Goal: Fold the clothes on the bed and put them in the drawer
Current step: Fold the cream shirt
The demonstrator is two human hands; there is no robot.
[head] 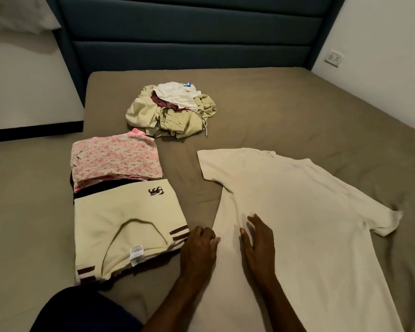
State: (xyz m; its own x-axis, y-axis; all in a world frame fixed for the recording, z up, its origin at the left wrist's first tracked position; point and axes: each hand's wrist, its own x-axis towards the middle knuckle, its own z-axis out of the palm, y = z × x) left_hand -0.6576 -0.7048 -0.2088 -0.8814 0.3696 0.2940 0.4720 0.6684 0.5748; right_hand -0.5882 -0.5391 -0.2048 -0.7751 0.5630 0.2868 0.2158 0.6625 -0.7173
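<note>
The bed [273, 97] carries everything: a white t-shirt [297, 212] spread flat on its near right side, a heap of unfolded clothes [170, 111] farther back, and folded pieces, a cream shirt [127, 226] and a pink floral garment [115, 161], stacked at the left. The left hand [198, 248] pinches the t-shirt's side edge, its grip curled; the right hand [259, 238] rests spread on the cloth. Folding looks about to begin, calling for that edge to be carried across. No drawer is in sight.

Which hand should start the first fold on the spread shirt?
Probably the left hand: it grips the shirt at its left edge, ready to fold inward. The right hand lies flat mid-shirt, holding it down.
</note>
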